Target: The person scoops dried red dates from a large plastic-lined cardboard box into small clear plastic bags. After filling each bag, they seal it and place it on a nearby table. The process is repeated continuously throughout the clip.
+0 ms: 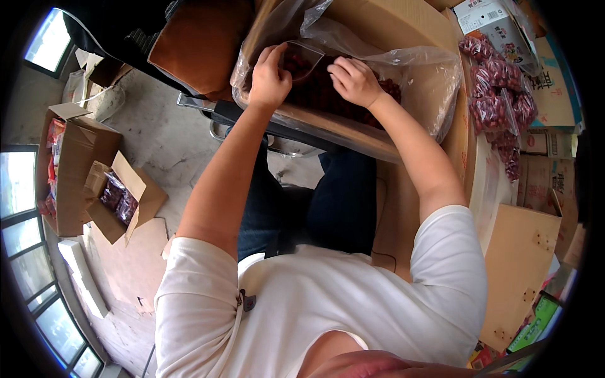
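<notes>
A cardboard box (435,94) lined with a clear plastic liner (413,63) stands in front of me, with a heap of dark red dates (321,94) in it. My left hand (271,77) is closed on the edge of a small clear plastic bag (309,55) that lies over the dates at the box's left side. Some red dates show through that bag. Just right of it, my right hand (356,80) hovers low over the heap. Its fingers are curled together, and what they hold, if anything, is hidden.
Filled bags of red dates (498,94) are piled at the right, beside a white carton (488,22). On the floor at the left, an open small box (135,195) holds dark packs next to a larger carton (82,170). A brown cushion (198,47) sits left of the box.
</notes>
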Demonstrator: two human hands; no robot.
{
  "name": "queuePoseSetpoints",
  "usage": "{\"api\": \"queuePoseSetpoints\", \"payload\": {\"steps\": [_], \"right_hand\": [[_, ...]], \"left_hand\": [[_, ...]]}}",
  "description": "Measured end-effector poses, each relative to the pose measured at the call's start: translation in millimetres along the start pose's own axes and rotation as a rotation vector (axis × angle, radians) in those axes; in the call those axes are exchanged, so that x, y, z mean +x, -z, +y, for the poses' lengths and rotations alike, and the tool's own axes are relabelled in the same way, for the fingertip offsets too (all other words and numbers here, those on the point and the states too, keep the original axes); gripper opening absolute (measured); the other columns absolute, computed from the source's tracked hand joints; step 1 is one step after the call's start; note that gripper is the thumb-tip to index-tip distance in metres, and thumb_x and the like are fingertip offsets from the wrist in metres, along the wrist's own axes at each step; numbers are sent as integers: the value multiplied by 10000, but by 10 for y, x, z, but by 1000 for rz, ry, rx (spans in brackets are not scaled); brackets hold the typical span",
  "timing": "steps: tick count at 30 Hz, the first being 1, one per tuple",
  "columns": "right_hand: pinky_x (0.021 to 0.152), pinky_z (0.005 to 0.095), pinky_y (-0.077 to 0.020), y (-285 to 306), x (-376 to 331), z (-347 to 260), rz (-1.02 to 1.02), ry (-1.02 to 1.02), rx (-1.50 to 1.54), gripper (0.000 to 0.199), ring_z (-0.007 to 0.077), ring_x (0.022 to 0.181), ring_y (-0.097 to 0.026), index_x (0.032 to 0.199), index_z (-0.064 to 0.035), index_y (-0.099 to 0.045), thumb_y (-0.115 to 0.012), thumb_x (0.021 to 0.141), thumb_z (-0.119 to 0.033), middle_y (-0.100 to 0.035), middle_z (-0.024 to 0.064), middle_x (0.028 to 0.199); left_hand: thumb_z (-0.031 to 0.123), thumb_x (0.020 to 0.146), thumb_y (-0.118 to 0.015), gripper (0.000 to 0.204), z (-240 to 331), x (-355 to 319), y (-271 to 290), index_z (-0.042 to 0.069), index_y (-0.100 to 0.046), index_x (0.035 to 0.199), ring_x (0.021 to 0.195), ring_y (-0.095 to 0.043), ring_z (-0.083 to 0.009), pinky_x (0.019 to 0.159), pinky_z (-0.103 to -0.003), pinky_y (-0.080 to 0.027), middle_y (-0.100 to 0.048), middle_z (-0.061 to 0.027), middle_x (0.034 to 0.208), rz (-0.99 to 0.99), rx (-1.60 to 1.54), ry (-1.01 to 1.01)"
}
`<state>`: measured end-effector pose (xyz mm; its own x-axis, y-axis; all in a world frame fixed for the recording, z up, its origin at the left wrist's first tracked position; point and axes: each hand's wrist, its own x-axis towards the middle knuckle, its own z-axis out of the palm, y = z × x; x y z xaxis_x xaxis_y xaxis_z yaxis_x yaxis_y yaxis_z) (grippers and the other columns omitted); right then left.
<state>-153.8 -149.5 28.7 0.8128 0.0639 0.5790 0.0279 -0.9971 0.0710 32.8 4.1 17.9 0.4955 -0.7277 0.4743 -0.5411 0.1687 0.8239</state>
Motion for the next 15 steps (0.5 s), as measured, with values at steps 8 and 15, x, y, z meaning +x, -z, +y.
{"api": "queuePoseSetpoints", "payload": {"steps": [8,15], "right_hand": [[1024,432,-412,-367,-1515,529,-877,-997,119,582,358,1228,-484,1319,-112,-517,-672,823,-375,-495,197,1339],[1036,444,-399,-295,-1144,197,-1148,-1021,50,805,360,1272,-459,1464,-169,-332,-633,801,-513,-477,198,1379]], "left_hand": [[-45,682,-494,515,-18,4,-59,-12,-578,1190,901,-611,-350,778,-379,-514,-583,-187,1145,13,26,-8],[-47,681,-492,503,0,-27,-19,-12,-589,1174,964,-600,-382,822,-392,-509,-586,-194,1145,15,41,23]]}}
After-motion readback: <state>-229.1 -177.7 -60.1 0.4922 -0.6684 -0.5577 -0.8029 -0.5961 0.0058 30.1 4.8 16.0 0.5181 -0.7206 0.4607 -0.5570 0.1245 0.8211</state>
